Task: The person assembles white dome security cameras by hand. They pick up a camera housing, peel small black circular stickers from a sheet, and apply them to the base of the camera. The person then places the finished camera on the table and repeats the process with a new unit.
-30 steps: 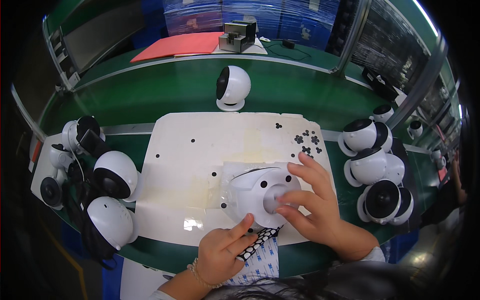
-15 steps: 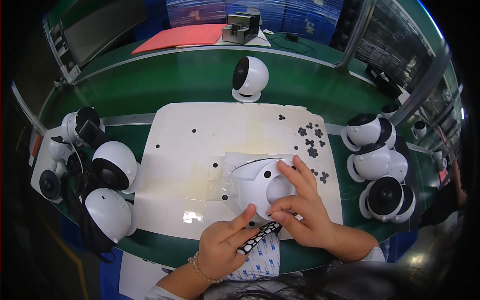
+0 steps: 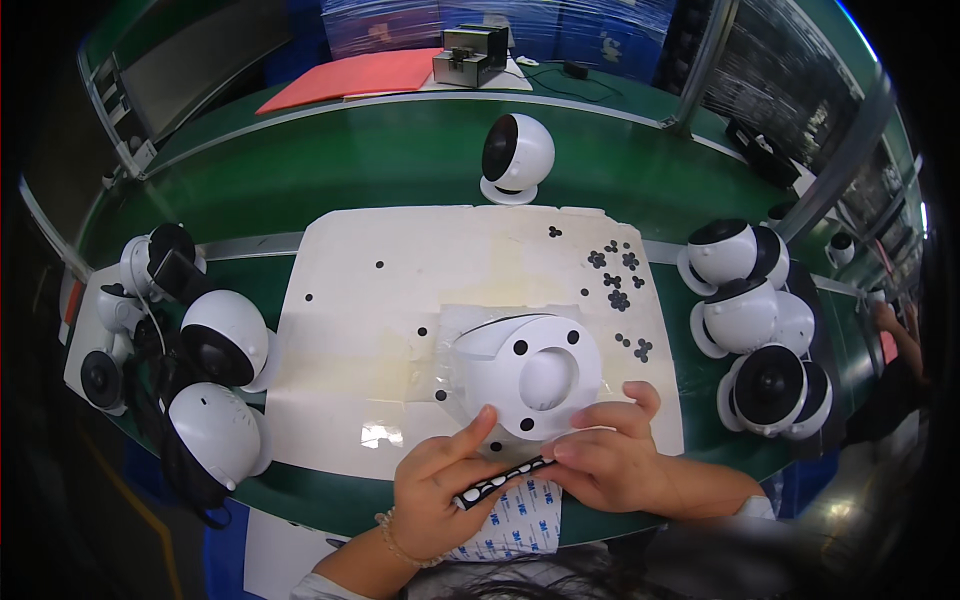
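A white ball-shaped camera (image 3: 485,365) lies in front of me with its round ring base facing up. Three black round pads sit on the ring, around its hollow middle. Below it, my left hand (image 3: 430,495) grips a folded strip of black round pads with white gaps (image 3: 492,484), its index finger raised at the camera's near edge. My right hand (image 3: 618,462) pinches the strip's right end between thumb and finger; whether a loose pad is there is hidden. Under my hands hangs a white backing sheet with blue print (image 3: 525,520).
The cream board (image 3: 340,370) carries loose black pads (image 3: 618,300), mostly at right. More white cameras stand at left (image 3: 225,335), at right (image 3: 740,315) and beyond the board (image 3: 518,160). Black cables (image 3: 175,440) lie at left. A metal box (image 3: 470,55) and red sheet (image 3: 350,80) are at the back.
My right hand has drawn back from the camera's ring down to the strip, uncovering the ring's near pad. My left hand has tilted the strip flatter. The view has shifted slightly.
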The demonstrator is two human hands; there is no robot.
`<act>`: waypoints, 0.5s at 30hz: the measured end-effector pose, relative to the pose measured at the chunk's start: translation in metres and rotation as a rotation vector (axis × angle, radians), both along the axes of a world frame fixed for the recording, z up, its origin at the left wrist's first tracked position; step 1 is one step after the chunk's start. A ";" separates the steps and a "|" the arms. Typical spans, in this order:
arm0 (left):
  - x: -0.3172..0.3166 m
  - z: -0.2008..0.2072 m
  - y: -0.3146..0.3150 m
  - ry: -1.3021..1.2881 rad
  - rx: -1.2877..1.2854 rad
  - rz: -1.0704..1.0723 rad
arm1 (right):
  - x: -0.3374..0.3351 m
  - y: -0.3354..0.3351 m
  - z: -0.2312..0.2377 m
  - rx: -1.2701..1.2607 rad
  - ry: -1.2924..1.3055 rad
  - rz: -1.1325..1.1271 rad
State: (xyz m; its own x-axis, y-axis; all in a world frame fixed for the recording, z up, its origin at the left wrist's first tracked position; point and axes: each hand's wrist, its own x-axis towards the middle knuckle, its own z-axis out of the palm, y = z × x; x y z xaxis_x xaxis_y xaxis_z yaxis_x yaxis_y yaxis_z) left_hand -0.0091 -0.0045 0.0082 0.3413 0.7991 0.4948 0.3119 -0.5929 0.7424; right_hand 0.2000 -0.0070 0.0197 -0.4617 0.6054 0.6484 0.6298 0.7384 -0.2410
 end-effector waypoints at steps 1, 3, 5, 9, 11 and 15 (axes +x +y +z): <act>0.000 0.000 0.001 -0.003 0.006 -0.007 | -0.002 -0.001 0.003 -0.070 0.025 -0.014; 0.001 0.001 0.002 -0.010 0.016 -0.015 | -0.002 -0.001 0.006 -0.111 0.042 -0.013; 0.001 -0.001 0.002 -0.009 0.015 -0.017 | 0.000 0.000 0.007 -0.054 0.027 0.015; 0.005 -0.005 0.003 -0.044 0.044 0.047 | 0.001 -0.001 0.003 0.264 0.022 0.033; 0.004 -0.004 0.003 -0.005 0.064 0.055 | 0.004 -0.004 -0.001 0.222 0.100 0.079; 0.002 -0.002 0.003 0.061 0.061 0.004 | 0.021 0.011 0.007 -0.292 0.284 -0.109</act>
State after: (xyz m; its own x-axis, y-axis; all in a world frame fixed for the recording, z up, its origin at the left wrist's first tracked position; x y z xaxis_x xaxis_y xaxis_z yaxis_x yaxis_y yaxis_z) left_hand -0.0072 -0.0016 0.0065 0.3695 0.7692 0.5213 0.3580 -0.6355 0.6841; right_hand 0.2210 0.0042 0.0263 -0.2118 0.8180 0.5348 0.5788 0.5460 -0.6058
